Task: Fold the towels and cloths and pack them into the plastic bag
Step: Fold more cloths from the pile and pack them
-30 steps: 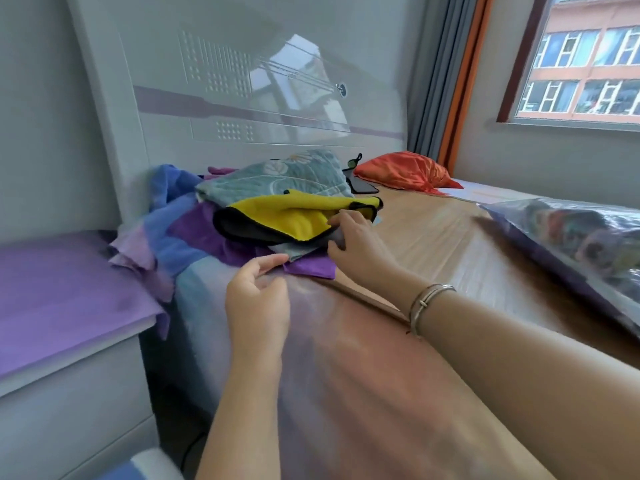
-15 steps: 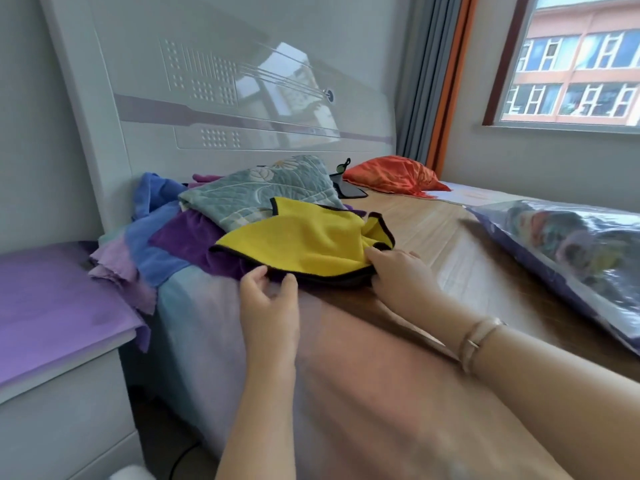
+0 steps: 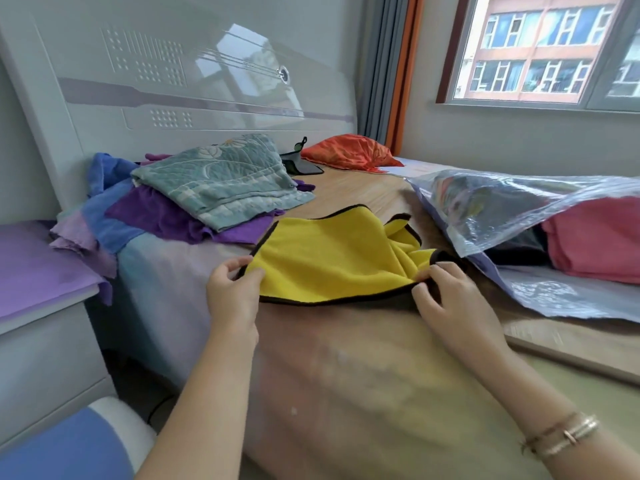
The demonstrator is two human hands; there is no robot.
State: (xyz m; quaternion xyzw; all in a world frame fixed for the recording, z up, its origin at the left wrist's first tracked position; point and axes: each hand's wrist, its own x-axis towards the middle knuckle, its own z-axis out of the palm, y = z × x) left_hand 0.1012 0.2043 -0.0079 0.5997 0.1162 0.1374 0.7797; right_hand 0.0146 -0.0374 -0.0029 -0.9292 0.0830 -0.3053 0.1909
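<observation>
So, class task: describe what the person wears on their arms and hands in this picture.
Both forearms are bare, with no sleeves showing. The right wrist carries a metallic bracelet of thin rose-gold and silver-toned bands. The left hand and right hand show no gloves, and no rings are visible.

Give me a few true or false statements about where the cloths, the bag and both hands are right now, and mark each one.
1. Both hands pinch the yellow black-edged cloth: left hand, right hand. True.
2. The clear plastic bag is empty. False: a folded pink cloth and dark items lie inside.
3. The teal patterned quilted cloth lies on top of the purple towel. True.
4. The yellow cloth is neatly folded. False: it lies spread out, its right side rumpled.
5. The orange cloth is in the bag. False: it lies by the headboard.
</observation>
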